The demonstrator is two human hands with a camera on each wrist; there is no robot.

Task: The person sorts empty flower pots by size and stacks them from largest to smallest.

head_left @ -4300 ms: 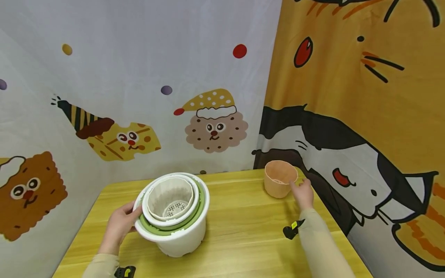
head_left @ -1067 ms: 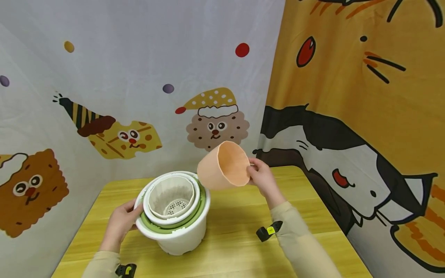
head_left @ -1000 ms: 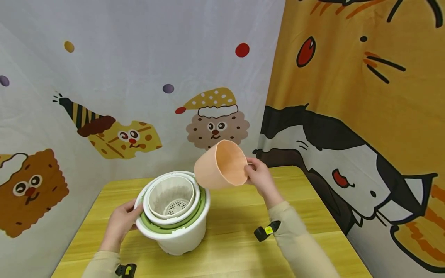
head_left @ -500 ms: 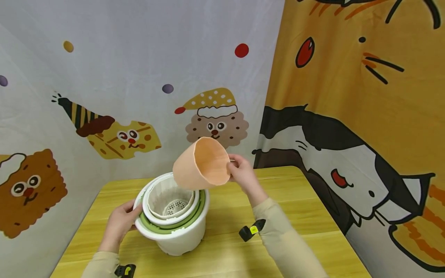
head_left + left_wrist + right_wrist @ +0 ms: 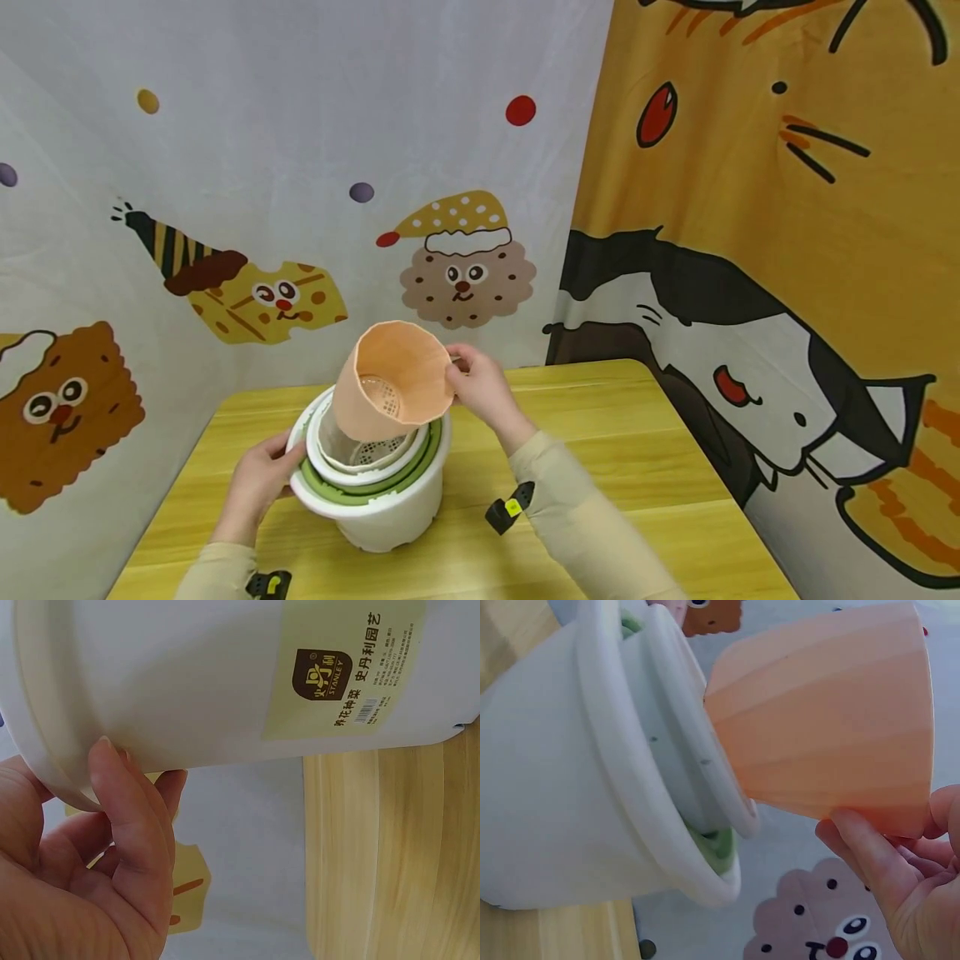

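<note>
A large white flower pot stands on the table with a green pot, a smaller white pot and an off-white pot nested inside it. My left hand grips the large pot's rim at its left side; in the left wrist view a printed label shows on its wall. My right hand pinches the rim of a peach flower pot with holes in its base. That pot is tilted, mouth toward me, its base over the opening of the nested pots and partly hiding it.
The wood-grain table ends at a back edge close to a hanging white cartoon curtain. An orange curtain with cat drawings hangs along the right side.
My right hand has lifted the peach pot from the table's right back, carried it left and lowered it over the nested pots. The left hand has stayed on the large pot's rim.
</note>
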